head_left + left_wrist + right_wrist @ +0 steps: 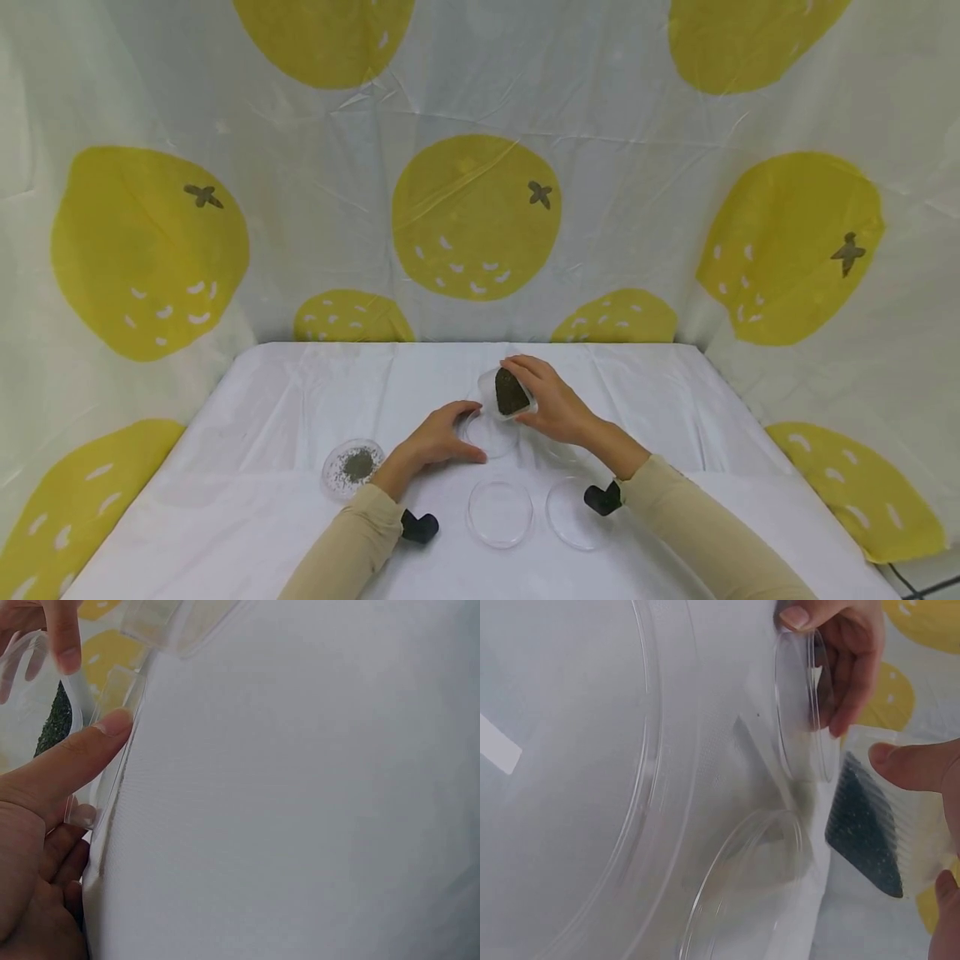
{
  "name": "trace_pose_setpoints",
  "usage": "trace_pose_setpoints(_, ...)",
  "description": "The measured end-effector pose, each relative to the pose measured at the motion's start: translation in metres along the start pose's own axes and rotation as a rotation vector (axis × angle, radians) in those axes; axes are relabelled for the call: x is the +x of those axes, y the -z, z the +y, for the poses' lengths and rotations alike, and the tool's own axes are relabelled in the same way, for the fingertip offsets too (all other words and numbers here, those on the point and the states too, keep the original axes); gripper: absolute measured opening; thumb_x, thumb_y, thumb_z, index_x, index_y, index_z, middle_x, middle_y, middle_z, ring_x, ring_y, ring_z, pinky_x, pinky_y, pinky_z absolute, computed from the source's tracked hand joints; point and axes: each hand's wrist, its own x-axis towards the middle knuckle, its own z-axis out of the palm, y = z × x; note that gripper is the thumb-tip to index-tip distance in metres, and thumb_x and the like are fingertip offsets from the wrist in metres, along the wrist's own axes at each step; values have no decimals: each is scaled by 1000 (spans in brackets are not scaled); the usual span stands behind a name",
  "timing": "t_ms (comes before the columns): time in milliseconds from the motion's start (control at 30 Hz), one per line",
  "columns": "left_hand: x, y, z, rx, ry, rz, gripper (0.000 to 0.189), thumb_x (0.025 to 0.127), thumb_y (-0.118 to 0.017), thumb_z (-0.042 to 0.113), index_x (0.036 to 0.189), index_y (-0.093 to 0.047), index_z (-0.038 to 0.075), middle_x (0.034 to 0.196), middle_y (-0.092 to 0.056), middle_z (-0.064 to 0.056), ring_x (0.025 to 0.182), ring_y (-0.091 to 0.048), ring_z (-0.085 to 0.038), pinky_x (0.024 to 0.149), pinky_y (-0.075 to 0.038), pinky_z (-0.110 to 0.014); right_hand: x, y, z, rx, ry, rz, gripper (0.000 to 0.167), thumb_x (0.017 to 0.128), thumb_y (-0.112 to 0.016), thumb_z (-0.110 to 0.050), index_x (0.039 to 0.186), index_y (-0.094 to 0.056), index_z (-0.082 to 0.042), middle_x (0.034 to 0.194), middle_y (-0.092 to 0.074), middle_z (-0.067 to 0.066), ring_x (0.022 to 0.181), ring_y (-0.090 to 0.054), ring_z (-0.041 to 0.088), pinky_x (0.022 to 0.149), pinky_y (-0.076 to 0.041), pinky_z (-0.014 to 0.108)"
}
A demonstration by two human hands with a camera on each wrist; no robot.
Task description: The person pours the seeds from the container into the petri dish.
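My left hand (437, 437) holds a clear petri dish (491, 437) by its side, thumb on the near rim and fingers round the far side. In the left wrist view the thumb (82, 757) lies along the dish wall. My right hand (558, 406) grips a clear ribbed plastic cup (922, 840), thumb on one side and fingers on the other. The cup is tipped on its side just above the held dish. Dark grains (512, 392) sit inside it, banked toward its mouth.
Left of my left hand stands a petri dish (327, 477) with a heap of grey-green grains. Two clear round dishes (500, 515) (573, 515) lie nearer me on the white tablecloth (247, 517). A lemon-print curtain (322, 208) hangs behind the table.
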Motion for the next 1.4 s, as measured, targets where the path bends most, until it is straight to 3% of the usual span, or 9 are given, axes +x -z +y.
trace_pose_setpoints(833, 0, 0, -2, -5, -24, 5, 87, 69, -98, 27, 144, -58, 5, 146, -56, -13, 139, -46, -33, 116, -35, -50, 3, -4, -3, -69, 117, 26, 98, 70, -94, 4, 154, -44, -6, 154, -43, 13, 145, -35, 36, 114, -39, 50)
trace_pose_setpoints(1400, 0, 0, -2, -2, -12, -3, 89, 70, -97, 29, 147, -56, 8, 149, -54, -12, 141, -44, -32, 117, -34, -49, 4, -5, -2, -99, 106, -10, 98, 71, -94, 1, 155, -44, -8, 155, -43, 12, 146, -35, 38, 117, -35, 48)
